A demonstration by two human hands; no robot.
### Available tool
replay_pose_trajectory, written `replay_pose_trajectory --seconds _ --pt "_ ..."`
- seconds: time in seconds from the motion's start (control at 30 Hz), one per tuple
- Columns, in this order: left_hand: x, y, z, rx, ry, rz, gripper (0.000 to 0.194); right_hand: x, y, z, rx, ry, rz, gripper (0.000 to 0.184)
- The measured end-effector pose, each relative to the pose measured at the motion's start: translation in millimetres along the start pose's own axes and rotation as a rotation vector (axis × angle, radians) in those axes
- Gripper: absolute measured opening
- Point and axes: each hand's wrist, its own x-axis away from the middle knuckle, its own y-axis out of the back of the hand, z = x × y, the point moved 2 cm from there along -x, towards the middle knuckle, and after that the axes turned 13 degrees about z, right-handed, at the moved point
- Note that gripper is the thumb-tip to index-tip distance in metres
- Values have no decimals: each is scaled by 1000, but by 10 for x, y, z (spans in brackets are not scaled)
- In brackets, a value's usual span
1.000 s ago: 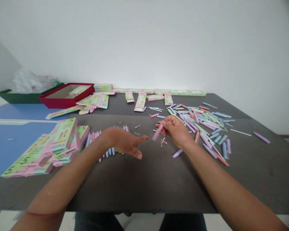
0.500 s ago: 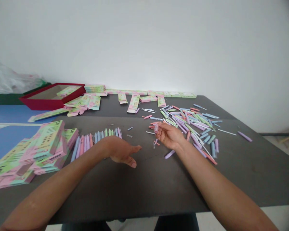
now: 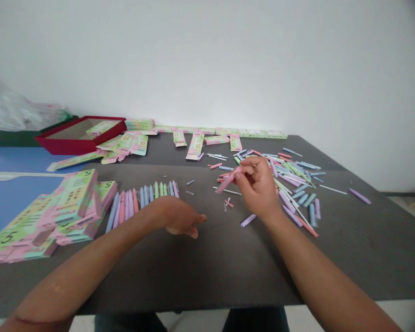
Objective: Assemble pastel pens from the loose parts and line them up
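Note:
My right hand (image 3: 257, 186) is raised over the dark table, its fingers pinching a pink pastel stick (image 3: 228, 180) that points left. Below and around it lies a loose heap of pastel sticks (image 3: 287, 177) in pink, blue, green and lilac. My left hand (image 3: 181, 217) rests empty on the tabletop (image 3: 207, 263), fingers slightly curled. Just behind it, a neat row of pastel sticks (image 3: 141, 203) lies side by side, partly hidden by my left wrist. Further left stands a stack of green-and-pink printed cartons (image 3: 65, 216) marked with a 5.
A red open box (image 3: 79, 136) holding a carton sits at the back left, with flat cartons (image 3: 195, 146) spread along the far table edge. Small stick pieces (image 3: 227, 203) lie near my right hand. A blue surface (image 3: 20, 198) adjoins the table's left side.
My right hand has risen slightly, and the pink stick now shows clearly in its fingers, tilted to the left. My left hand has barely moved. The whole view has shifted a little.

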Motion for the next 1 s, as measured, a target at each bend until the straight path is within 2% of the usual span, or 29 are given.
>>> replay_pose_trajectory --seconds 0.17,0.33,0.43,0.5,0.6,0.67,0.73,0.83,0.93,1.0 --pt "-12 -3 -36 -19 1 22 61 -9 -6 -82 45 20 80 25" --pt "-69 -16 -60 -33 -2 44 60 -103 59 -220 -151 3 117 21" --pt "-95 -24 -86 -26 -24 51 60 -101 51 -203 -227 -4 176 20" --pt "-100 -23 -109 -21 -32 57 58 -50 5 -111 -127 48 225 16" --pt "-97 -16 -144 -37 -38 75 55 70 -136 83 260 192 352 13" --pt "-99 -15 -159 -47 -45 80 51 145 -245 186 438 312 449 12" --pt "-106 -17 -161 -40 -48 62 44 192 -322 245 517 406 507 10" --pt "-120 -26 -153 -26 -49 32 37 208 -370 269 567 462 536 7" --pt "-125 -31 -152 -38 -39 58 40 179 -369 220 496 400 506 6" --pt "-127 -31 -154 -51 -23 97 46 129 -343 103 309 219 384 9"
